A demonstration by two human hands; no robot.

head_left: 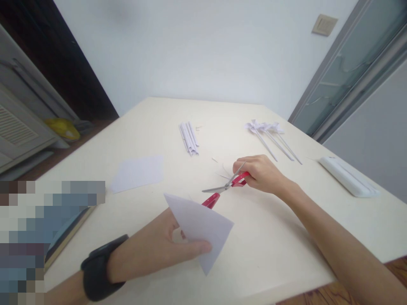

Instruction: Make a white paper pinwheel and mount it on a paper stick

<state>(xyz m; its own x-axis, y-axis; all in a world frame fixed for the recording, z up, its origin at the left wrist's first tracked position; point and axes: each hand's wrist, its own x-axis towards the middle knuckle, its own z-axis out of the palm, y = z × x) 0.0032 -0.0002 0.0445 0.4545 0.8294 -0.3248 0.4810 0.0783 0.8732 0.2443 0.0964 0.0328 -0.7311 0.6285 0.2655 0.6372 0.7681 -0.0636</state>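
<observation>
Left hand (159, 250) pinches folded paper (200, 226) above table (286, 237); right hand (260, 173) grips red scissors (224, 188), blades open. Cutting step likely; next needs blades aligned on paper's edge

A cream table (286, 262) stands before a plain pale wall (206, 51) bearing a beige switch plate (324, 24) beyond and right of the grip, with a glazed, grey-framed door (346, 72) farther right and dark panelling (54, 55) far left.
</observation>
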